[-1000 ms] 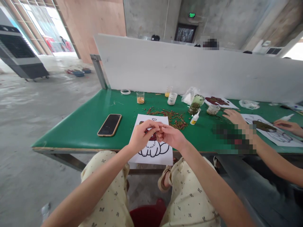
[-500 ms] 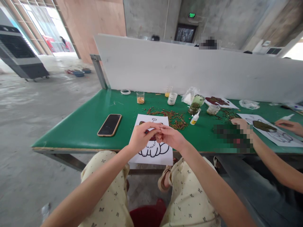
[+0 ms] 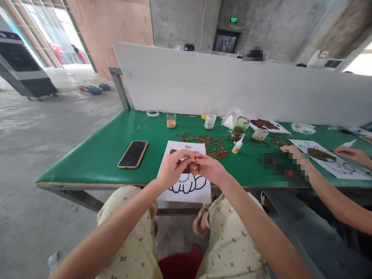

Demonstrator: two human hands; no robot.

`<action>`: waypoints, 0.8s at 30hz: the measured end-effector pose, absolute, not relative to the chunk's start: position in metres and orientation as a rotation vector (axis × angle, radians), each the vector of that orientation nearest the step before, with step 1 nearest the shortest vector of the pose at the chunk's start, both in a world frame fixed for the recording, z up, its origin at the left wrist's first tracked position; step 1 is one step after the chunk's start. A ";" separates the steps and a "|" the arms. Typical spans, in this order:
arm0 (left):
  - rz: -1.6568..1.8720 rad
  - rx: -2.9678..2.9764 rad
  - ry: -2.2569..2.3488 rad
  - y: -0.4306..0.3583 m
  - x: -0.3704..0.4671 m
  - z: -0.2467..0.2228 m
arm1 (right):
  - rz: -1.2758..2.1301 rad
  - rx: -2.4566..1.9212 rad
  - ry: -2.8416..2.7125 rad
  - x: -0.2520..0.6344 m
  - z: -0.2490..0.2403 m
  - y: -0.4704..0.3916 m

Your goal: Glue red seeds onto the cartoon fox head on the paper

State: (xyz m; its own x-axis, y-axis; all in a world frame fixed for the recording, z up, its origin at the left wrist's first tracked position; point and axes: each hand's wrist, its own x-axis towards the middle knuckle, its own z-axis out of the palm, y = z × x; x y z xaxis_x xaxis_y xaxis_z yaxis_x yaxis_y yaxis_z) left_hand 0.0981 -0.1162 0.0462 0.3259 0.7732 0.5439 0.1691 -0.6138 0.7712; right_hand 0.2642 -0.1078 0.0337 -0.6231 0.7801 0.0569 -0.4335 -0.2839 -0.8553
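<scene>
My left hand and my right hand meet above a sheet of white paper, their fingertips pressed together. Both are closed at the fingers; whatever may be between them is too small or hidden to make out. The paper bears a black-outlined animal drawing, partly filled with dark red and brown grains, and overhangs the table's front edge. My hands cover much of its upper half. Just behind the paper lie loose red and green-brown grains. A small white glue bottle with a yellow label stands to their right.
A phone lies left of the paper on the green table. Farther back are a cup of yellow grains, a white cup and a tipped green jar. At right, a co-worker's hands rest by another drawing.
The view has shifted very slightly. My hands keep nearly the same pose, fingertips together over the paper.
</scene>
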 end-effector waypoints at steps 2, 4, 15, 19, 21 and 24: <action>1.303 1.948 0.814 -0.116 0.099 0.046 | 1.984 -0.477 -1.141 0.264 0.034 -0.108; 1.308 1.912 0.805 -0.116 0.099 0.046 | 1.995 -0.477 -1.122 0.264 0.034 -0.108; 1.321 1.832 0.763 -0.116 0.099 0.047 | 1.997 -0.480 -1.112 0.265 0.033 -0.108; 1.348 1.807 0.747 -0.116 0.100 0.046 | 1.990 -0.470 -1.125 0.264 0.035 -0.108; 1.344 1.798 0.744 -0.116 0.101 0.046 | 1.985 -0.483 -1.108 0.264 0.036 -0.109; 1.344 1.811 0.754 -0.117 0.101 0.046 | 1.978 -0.520 -1.087 0.263 0.037 -0.109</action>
State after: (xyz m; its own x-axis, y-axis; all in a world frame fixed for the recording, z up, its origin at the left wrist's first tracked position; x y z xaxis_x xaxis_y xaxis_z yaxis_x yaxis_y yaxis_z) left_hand 0.1008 -0.1166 0.0459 0.2769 0.8067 0.5220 0.0248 -0.5491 0.8354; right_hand 0.2627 -0.1092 0.0367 -0.5937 0.8044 0.0230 -0.4507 -0.3086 -0.8376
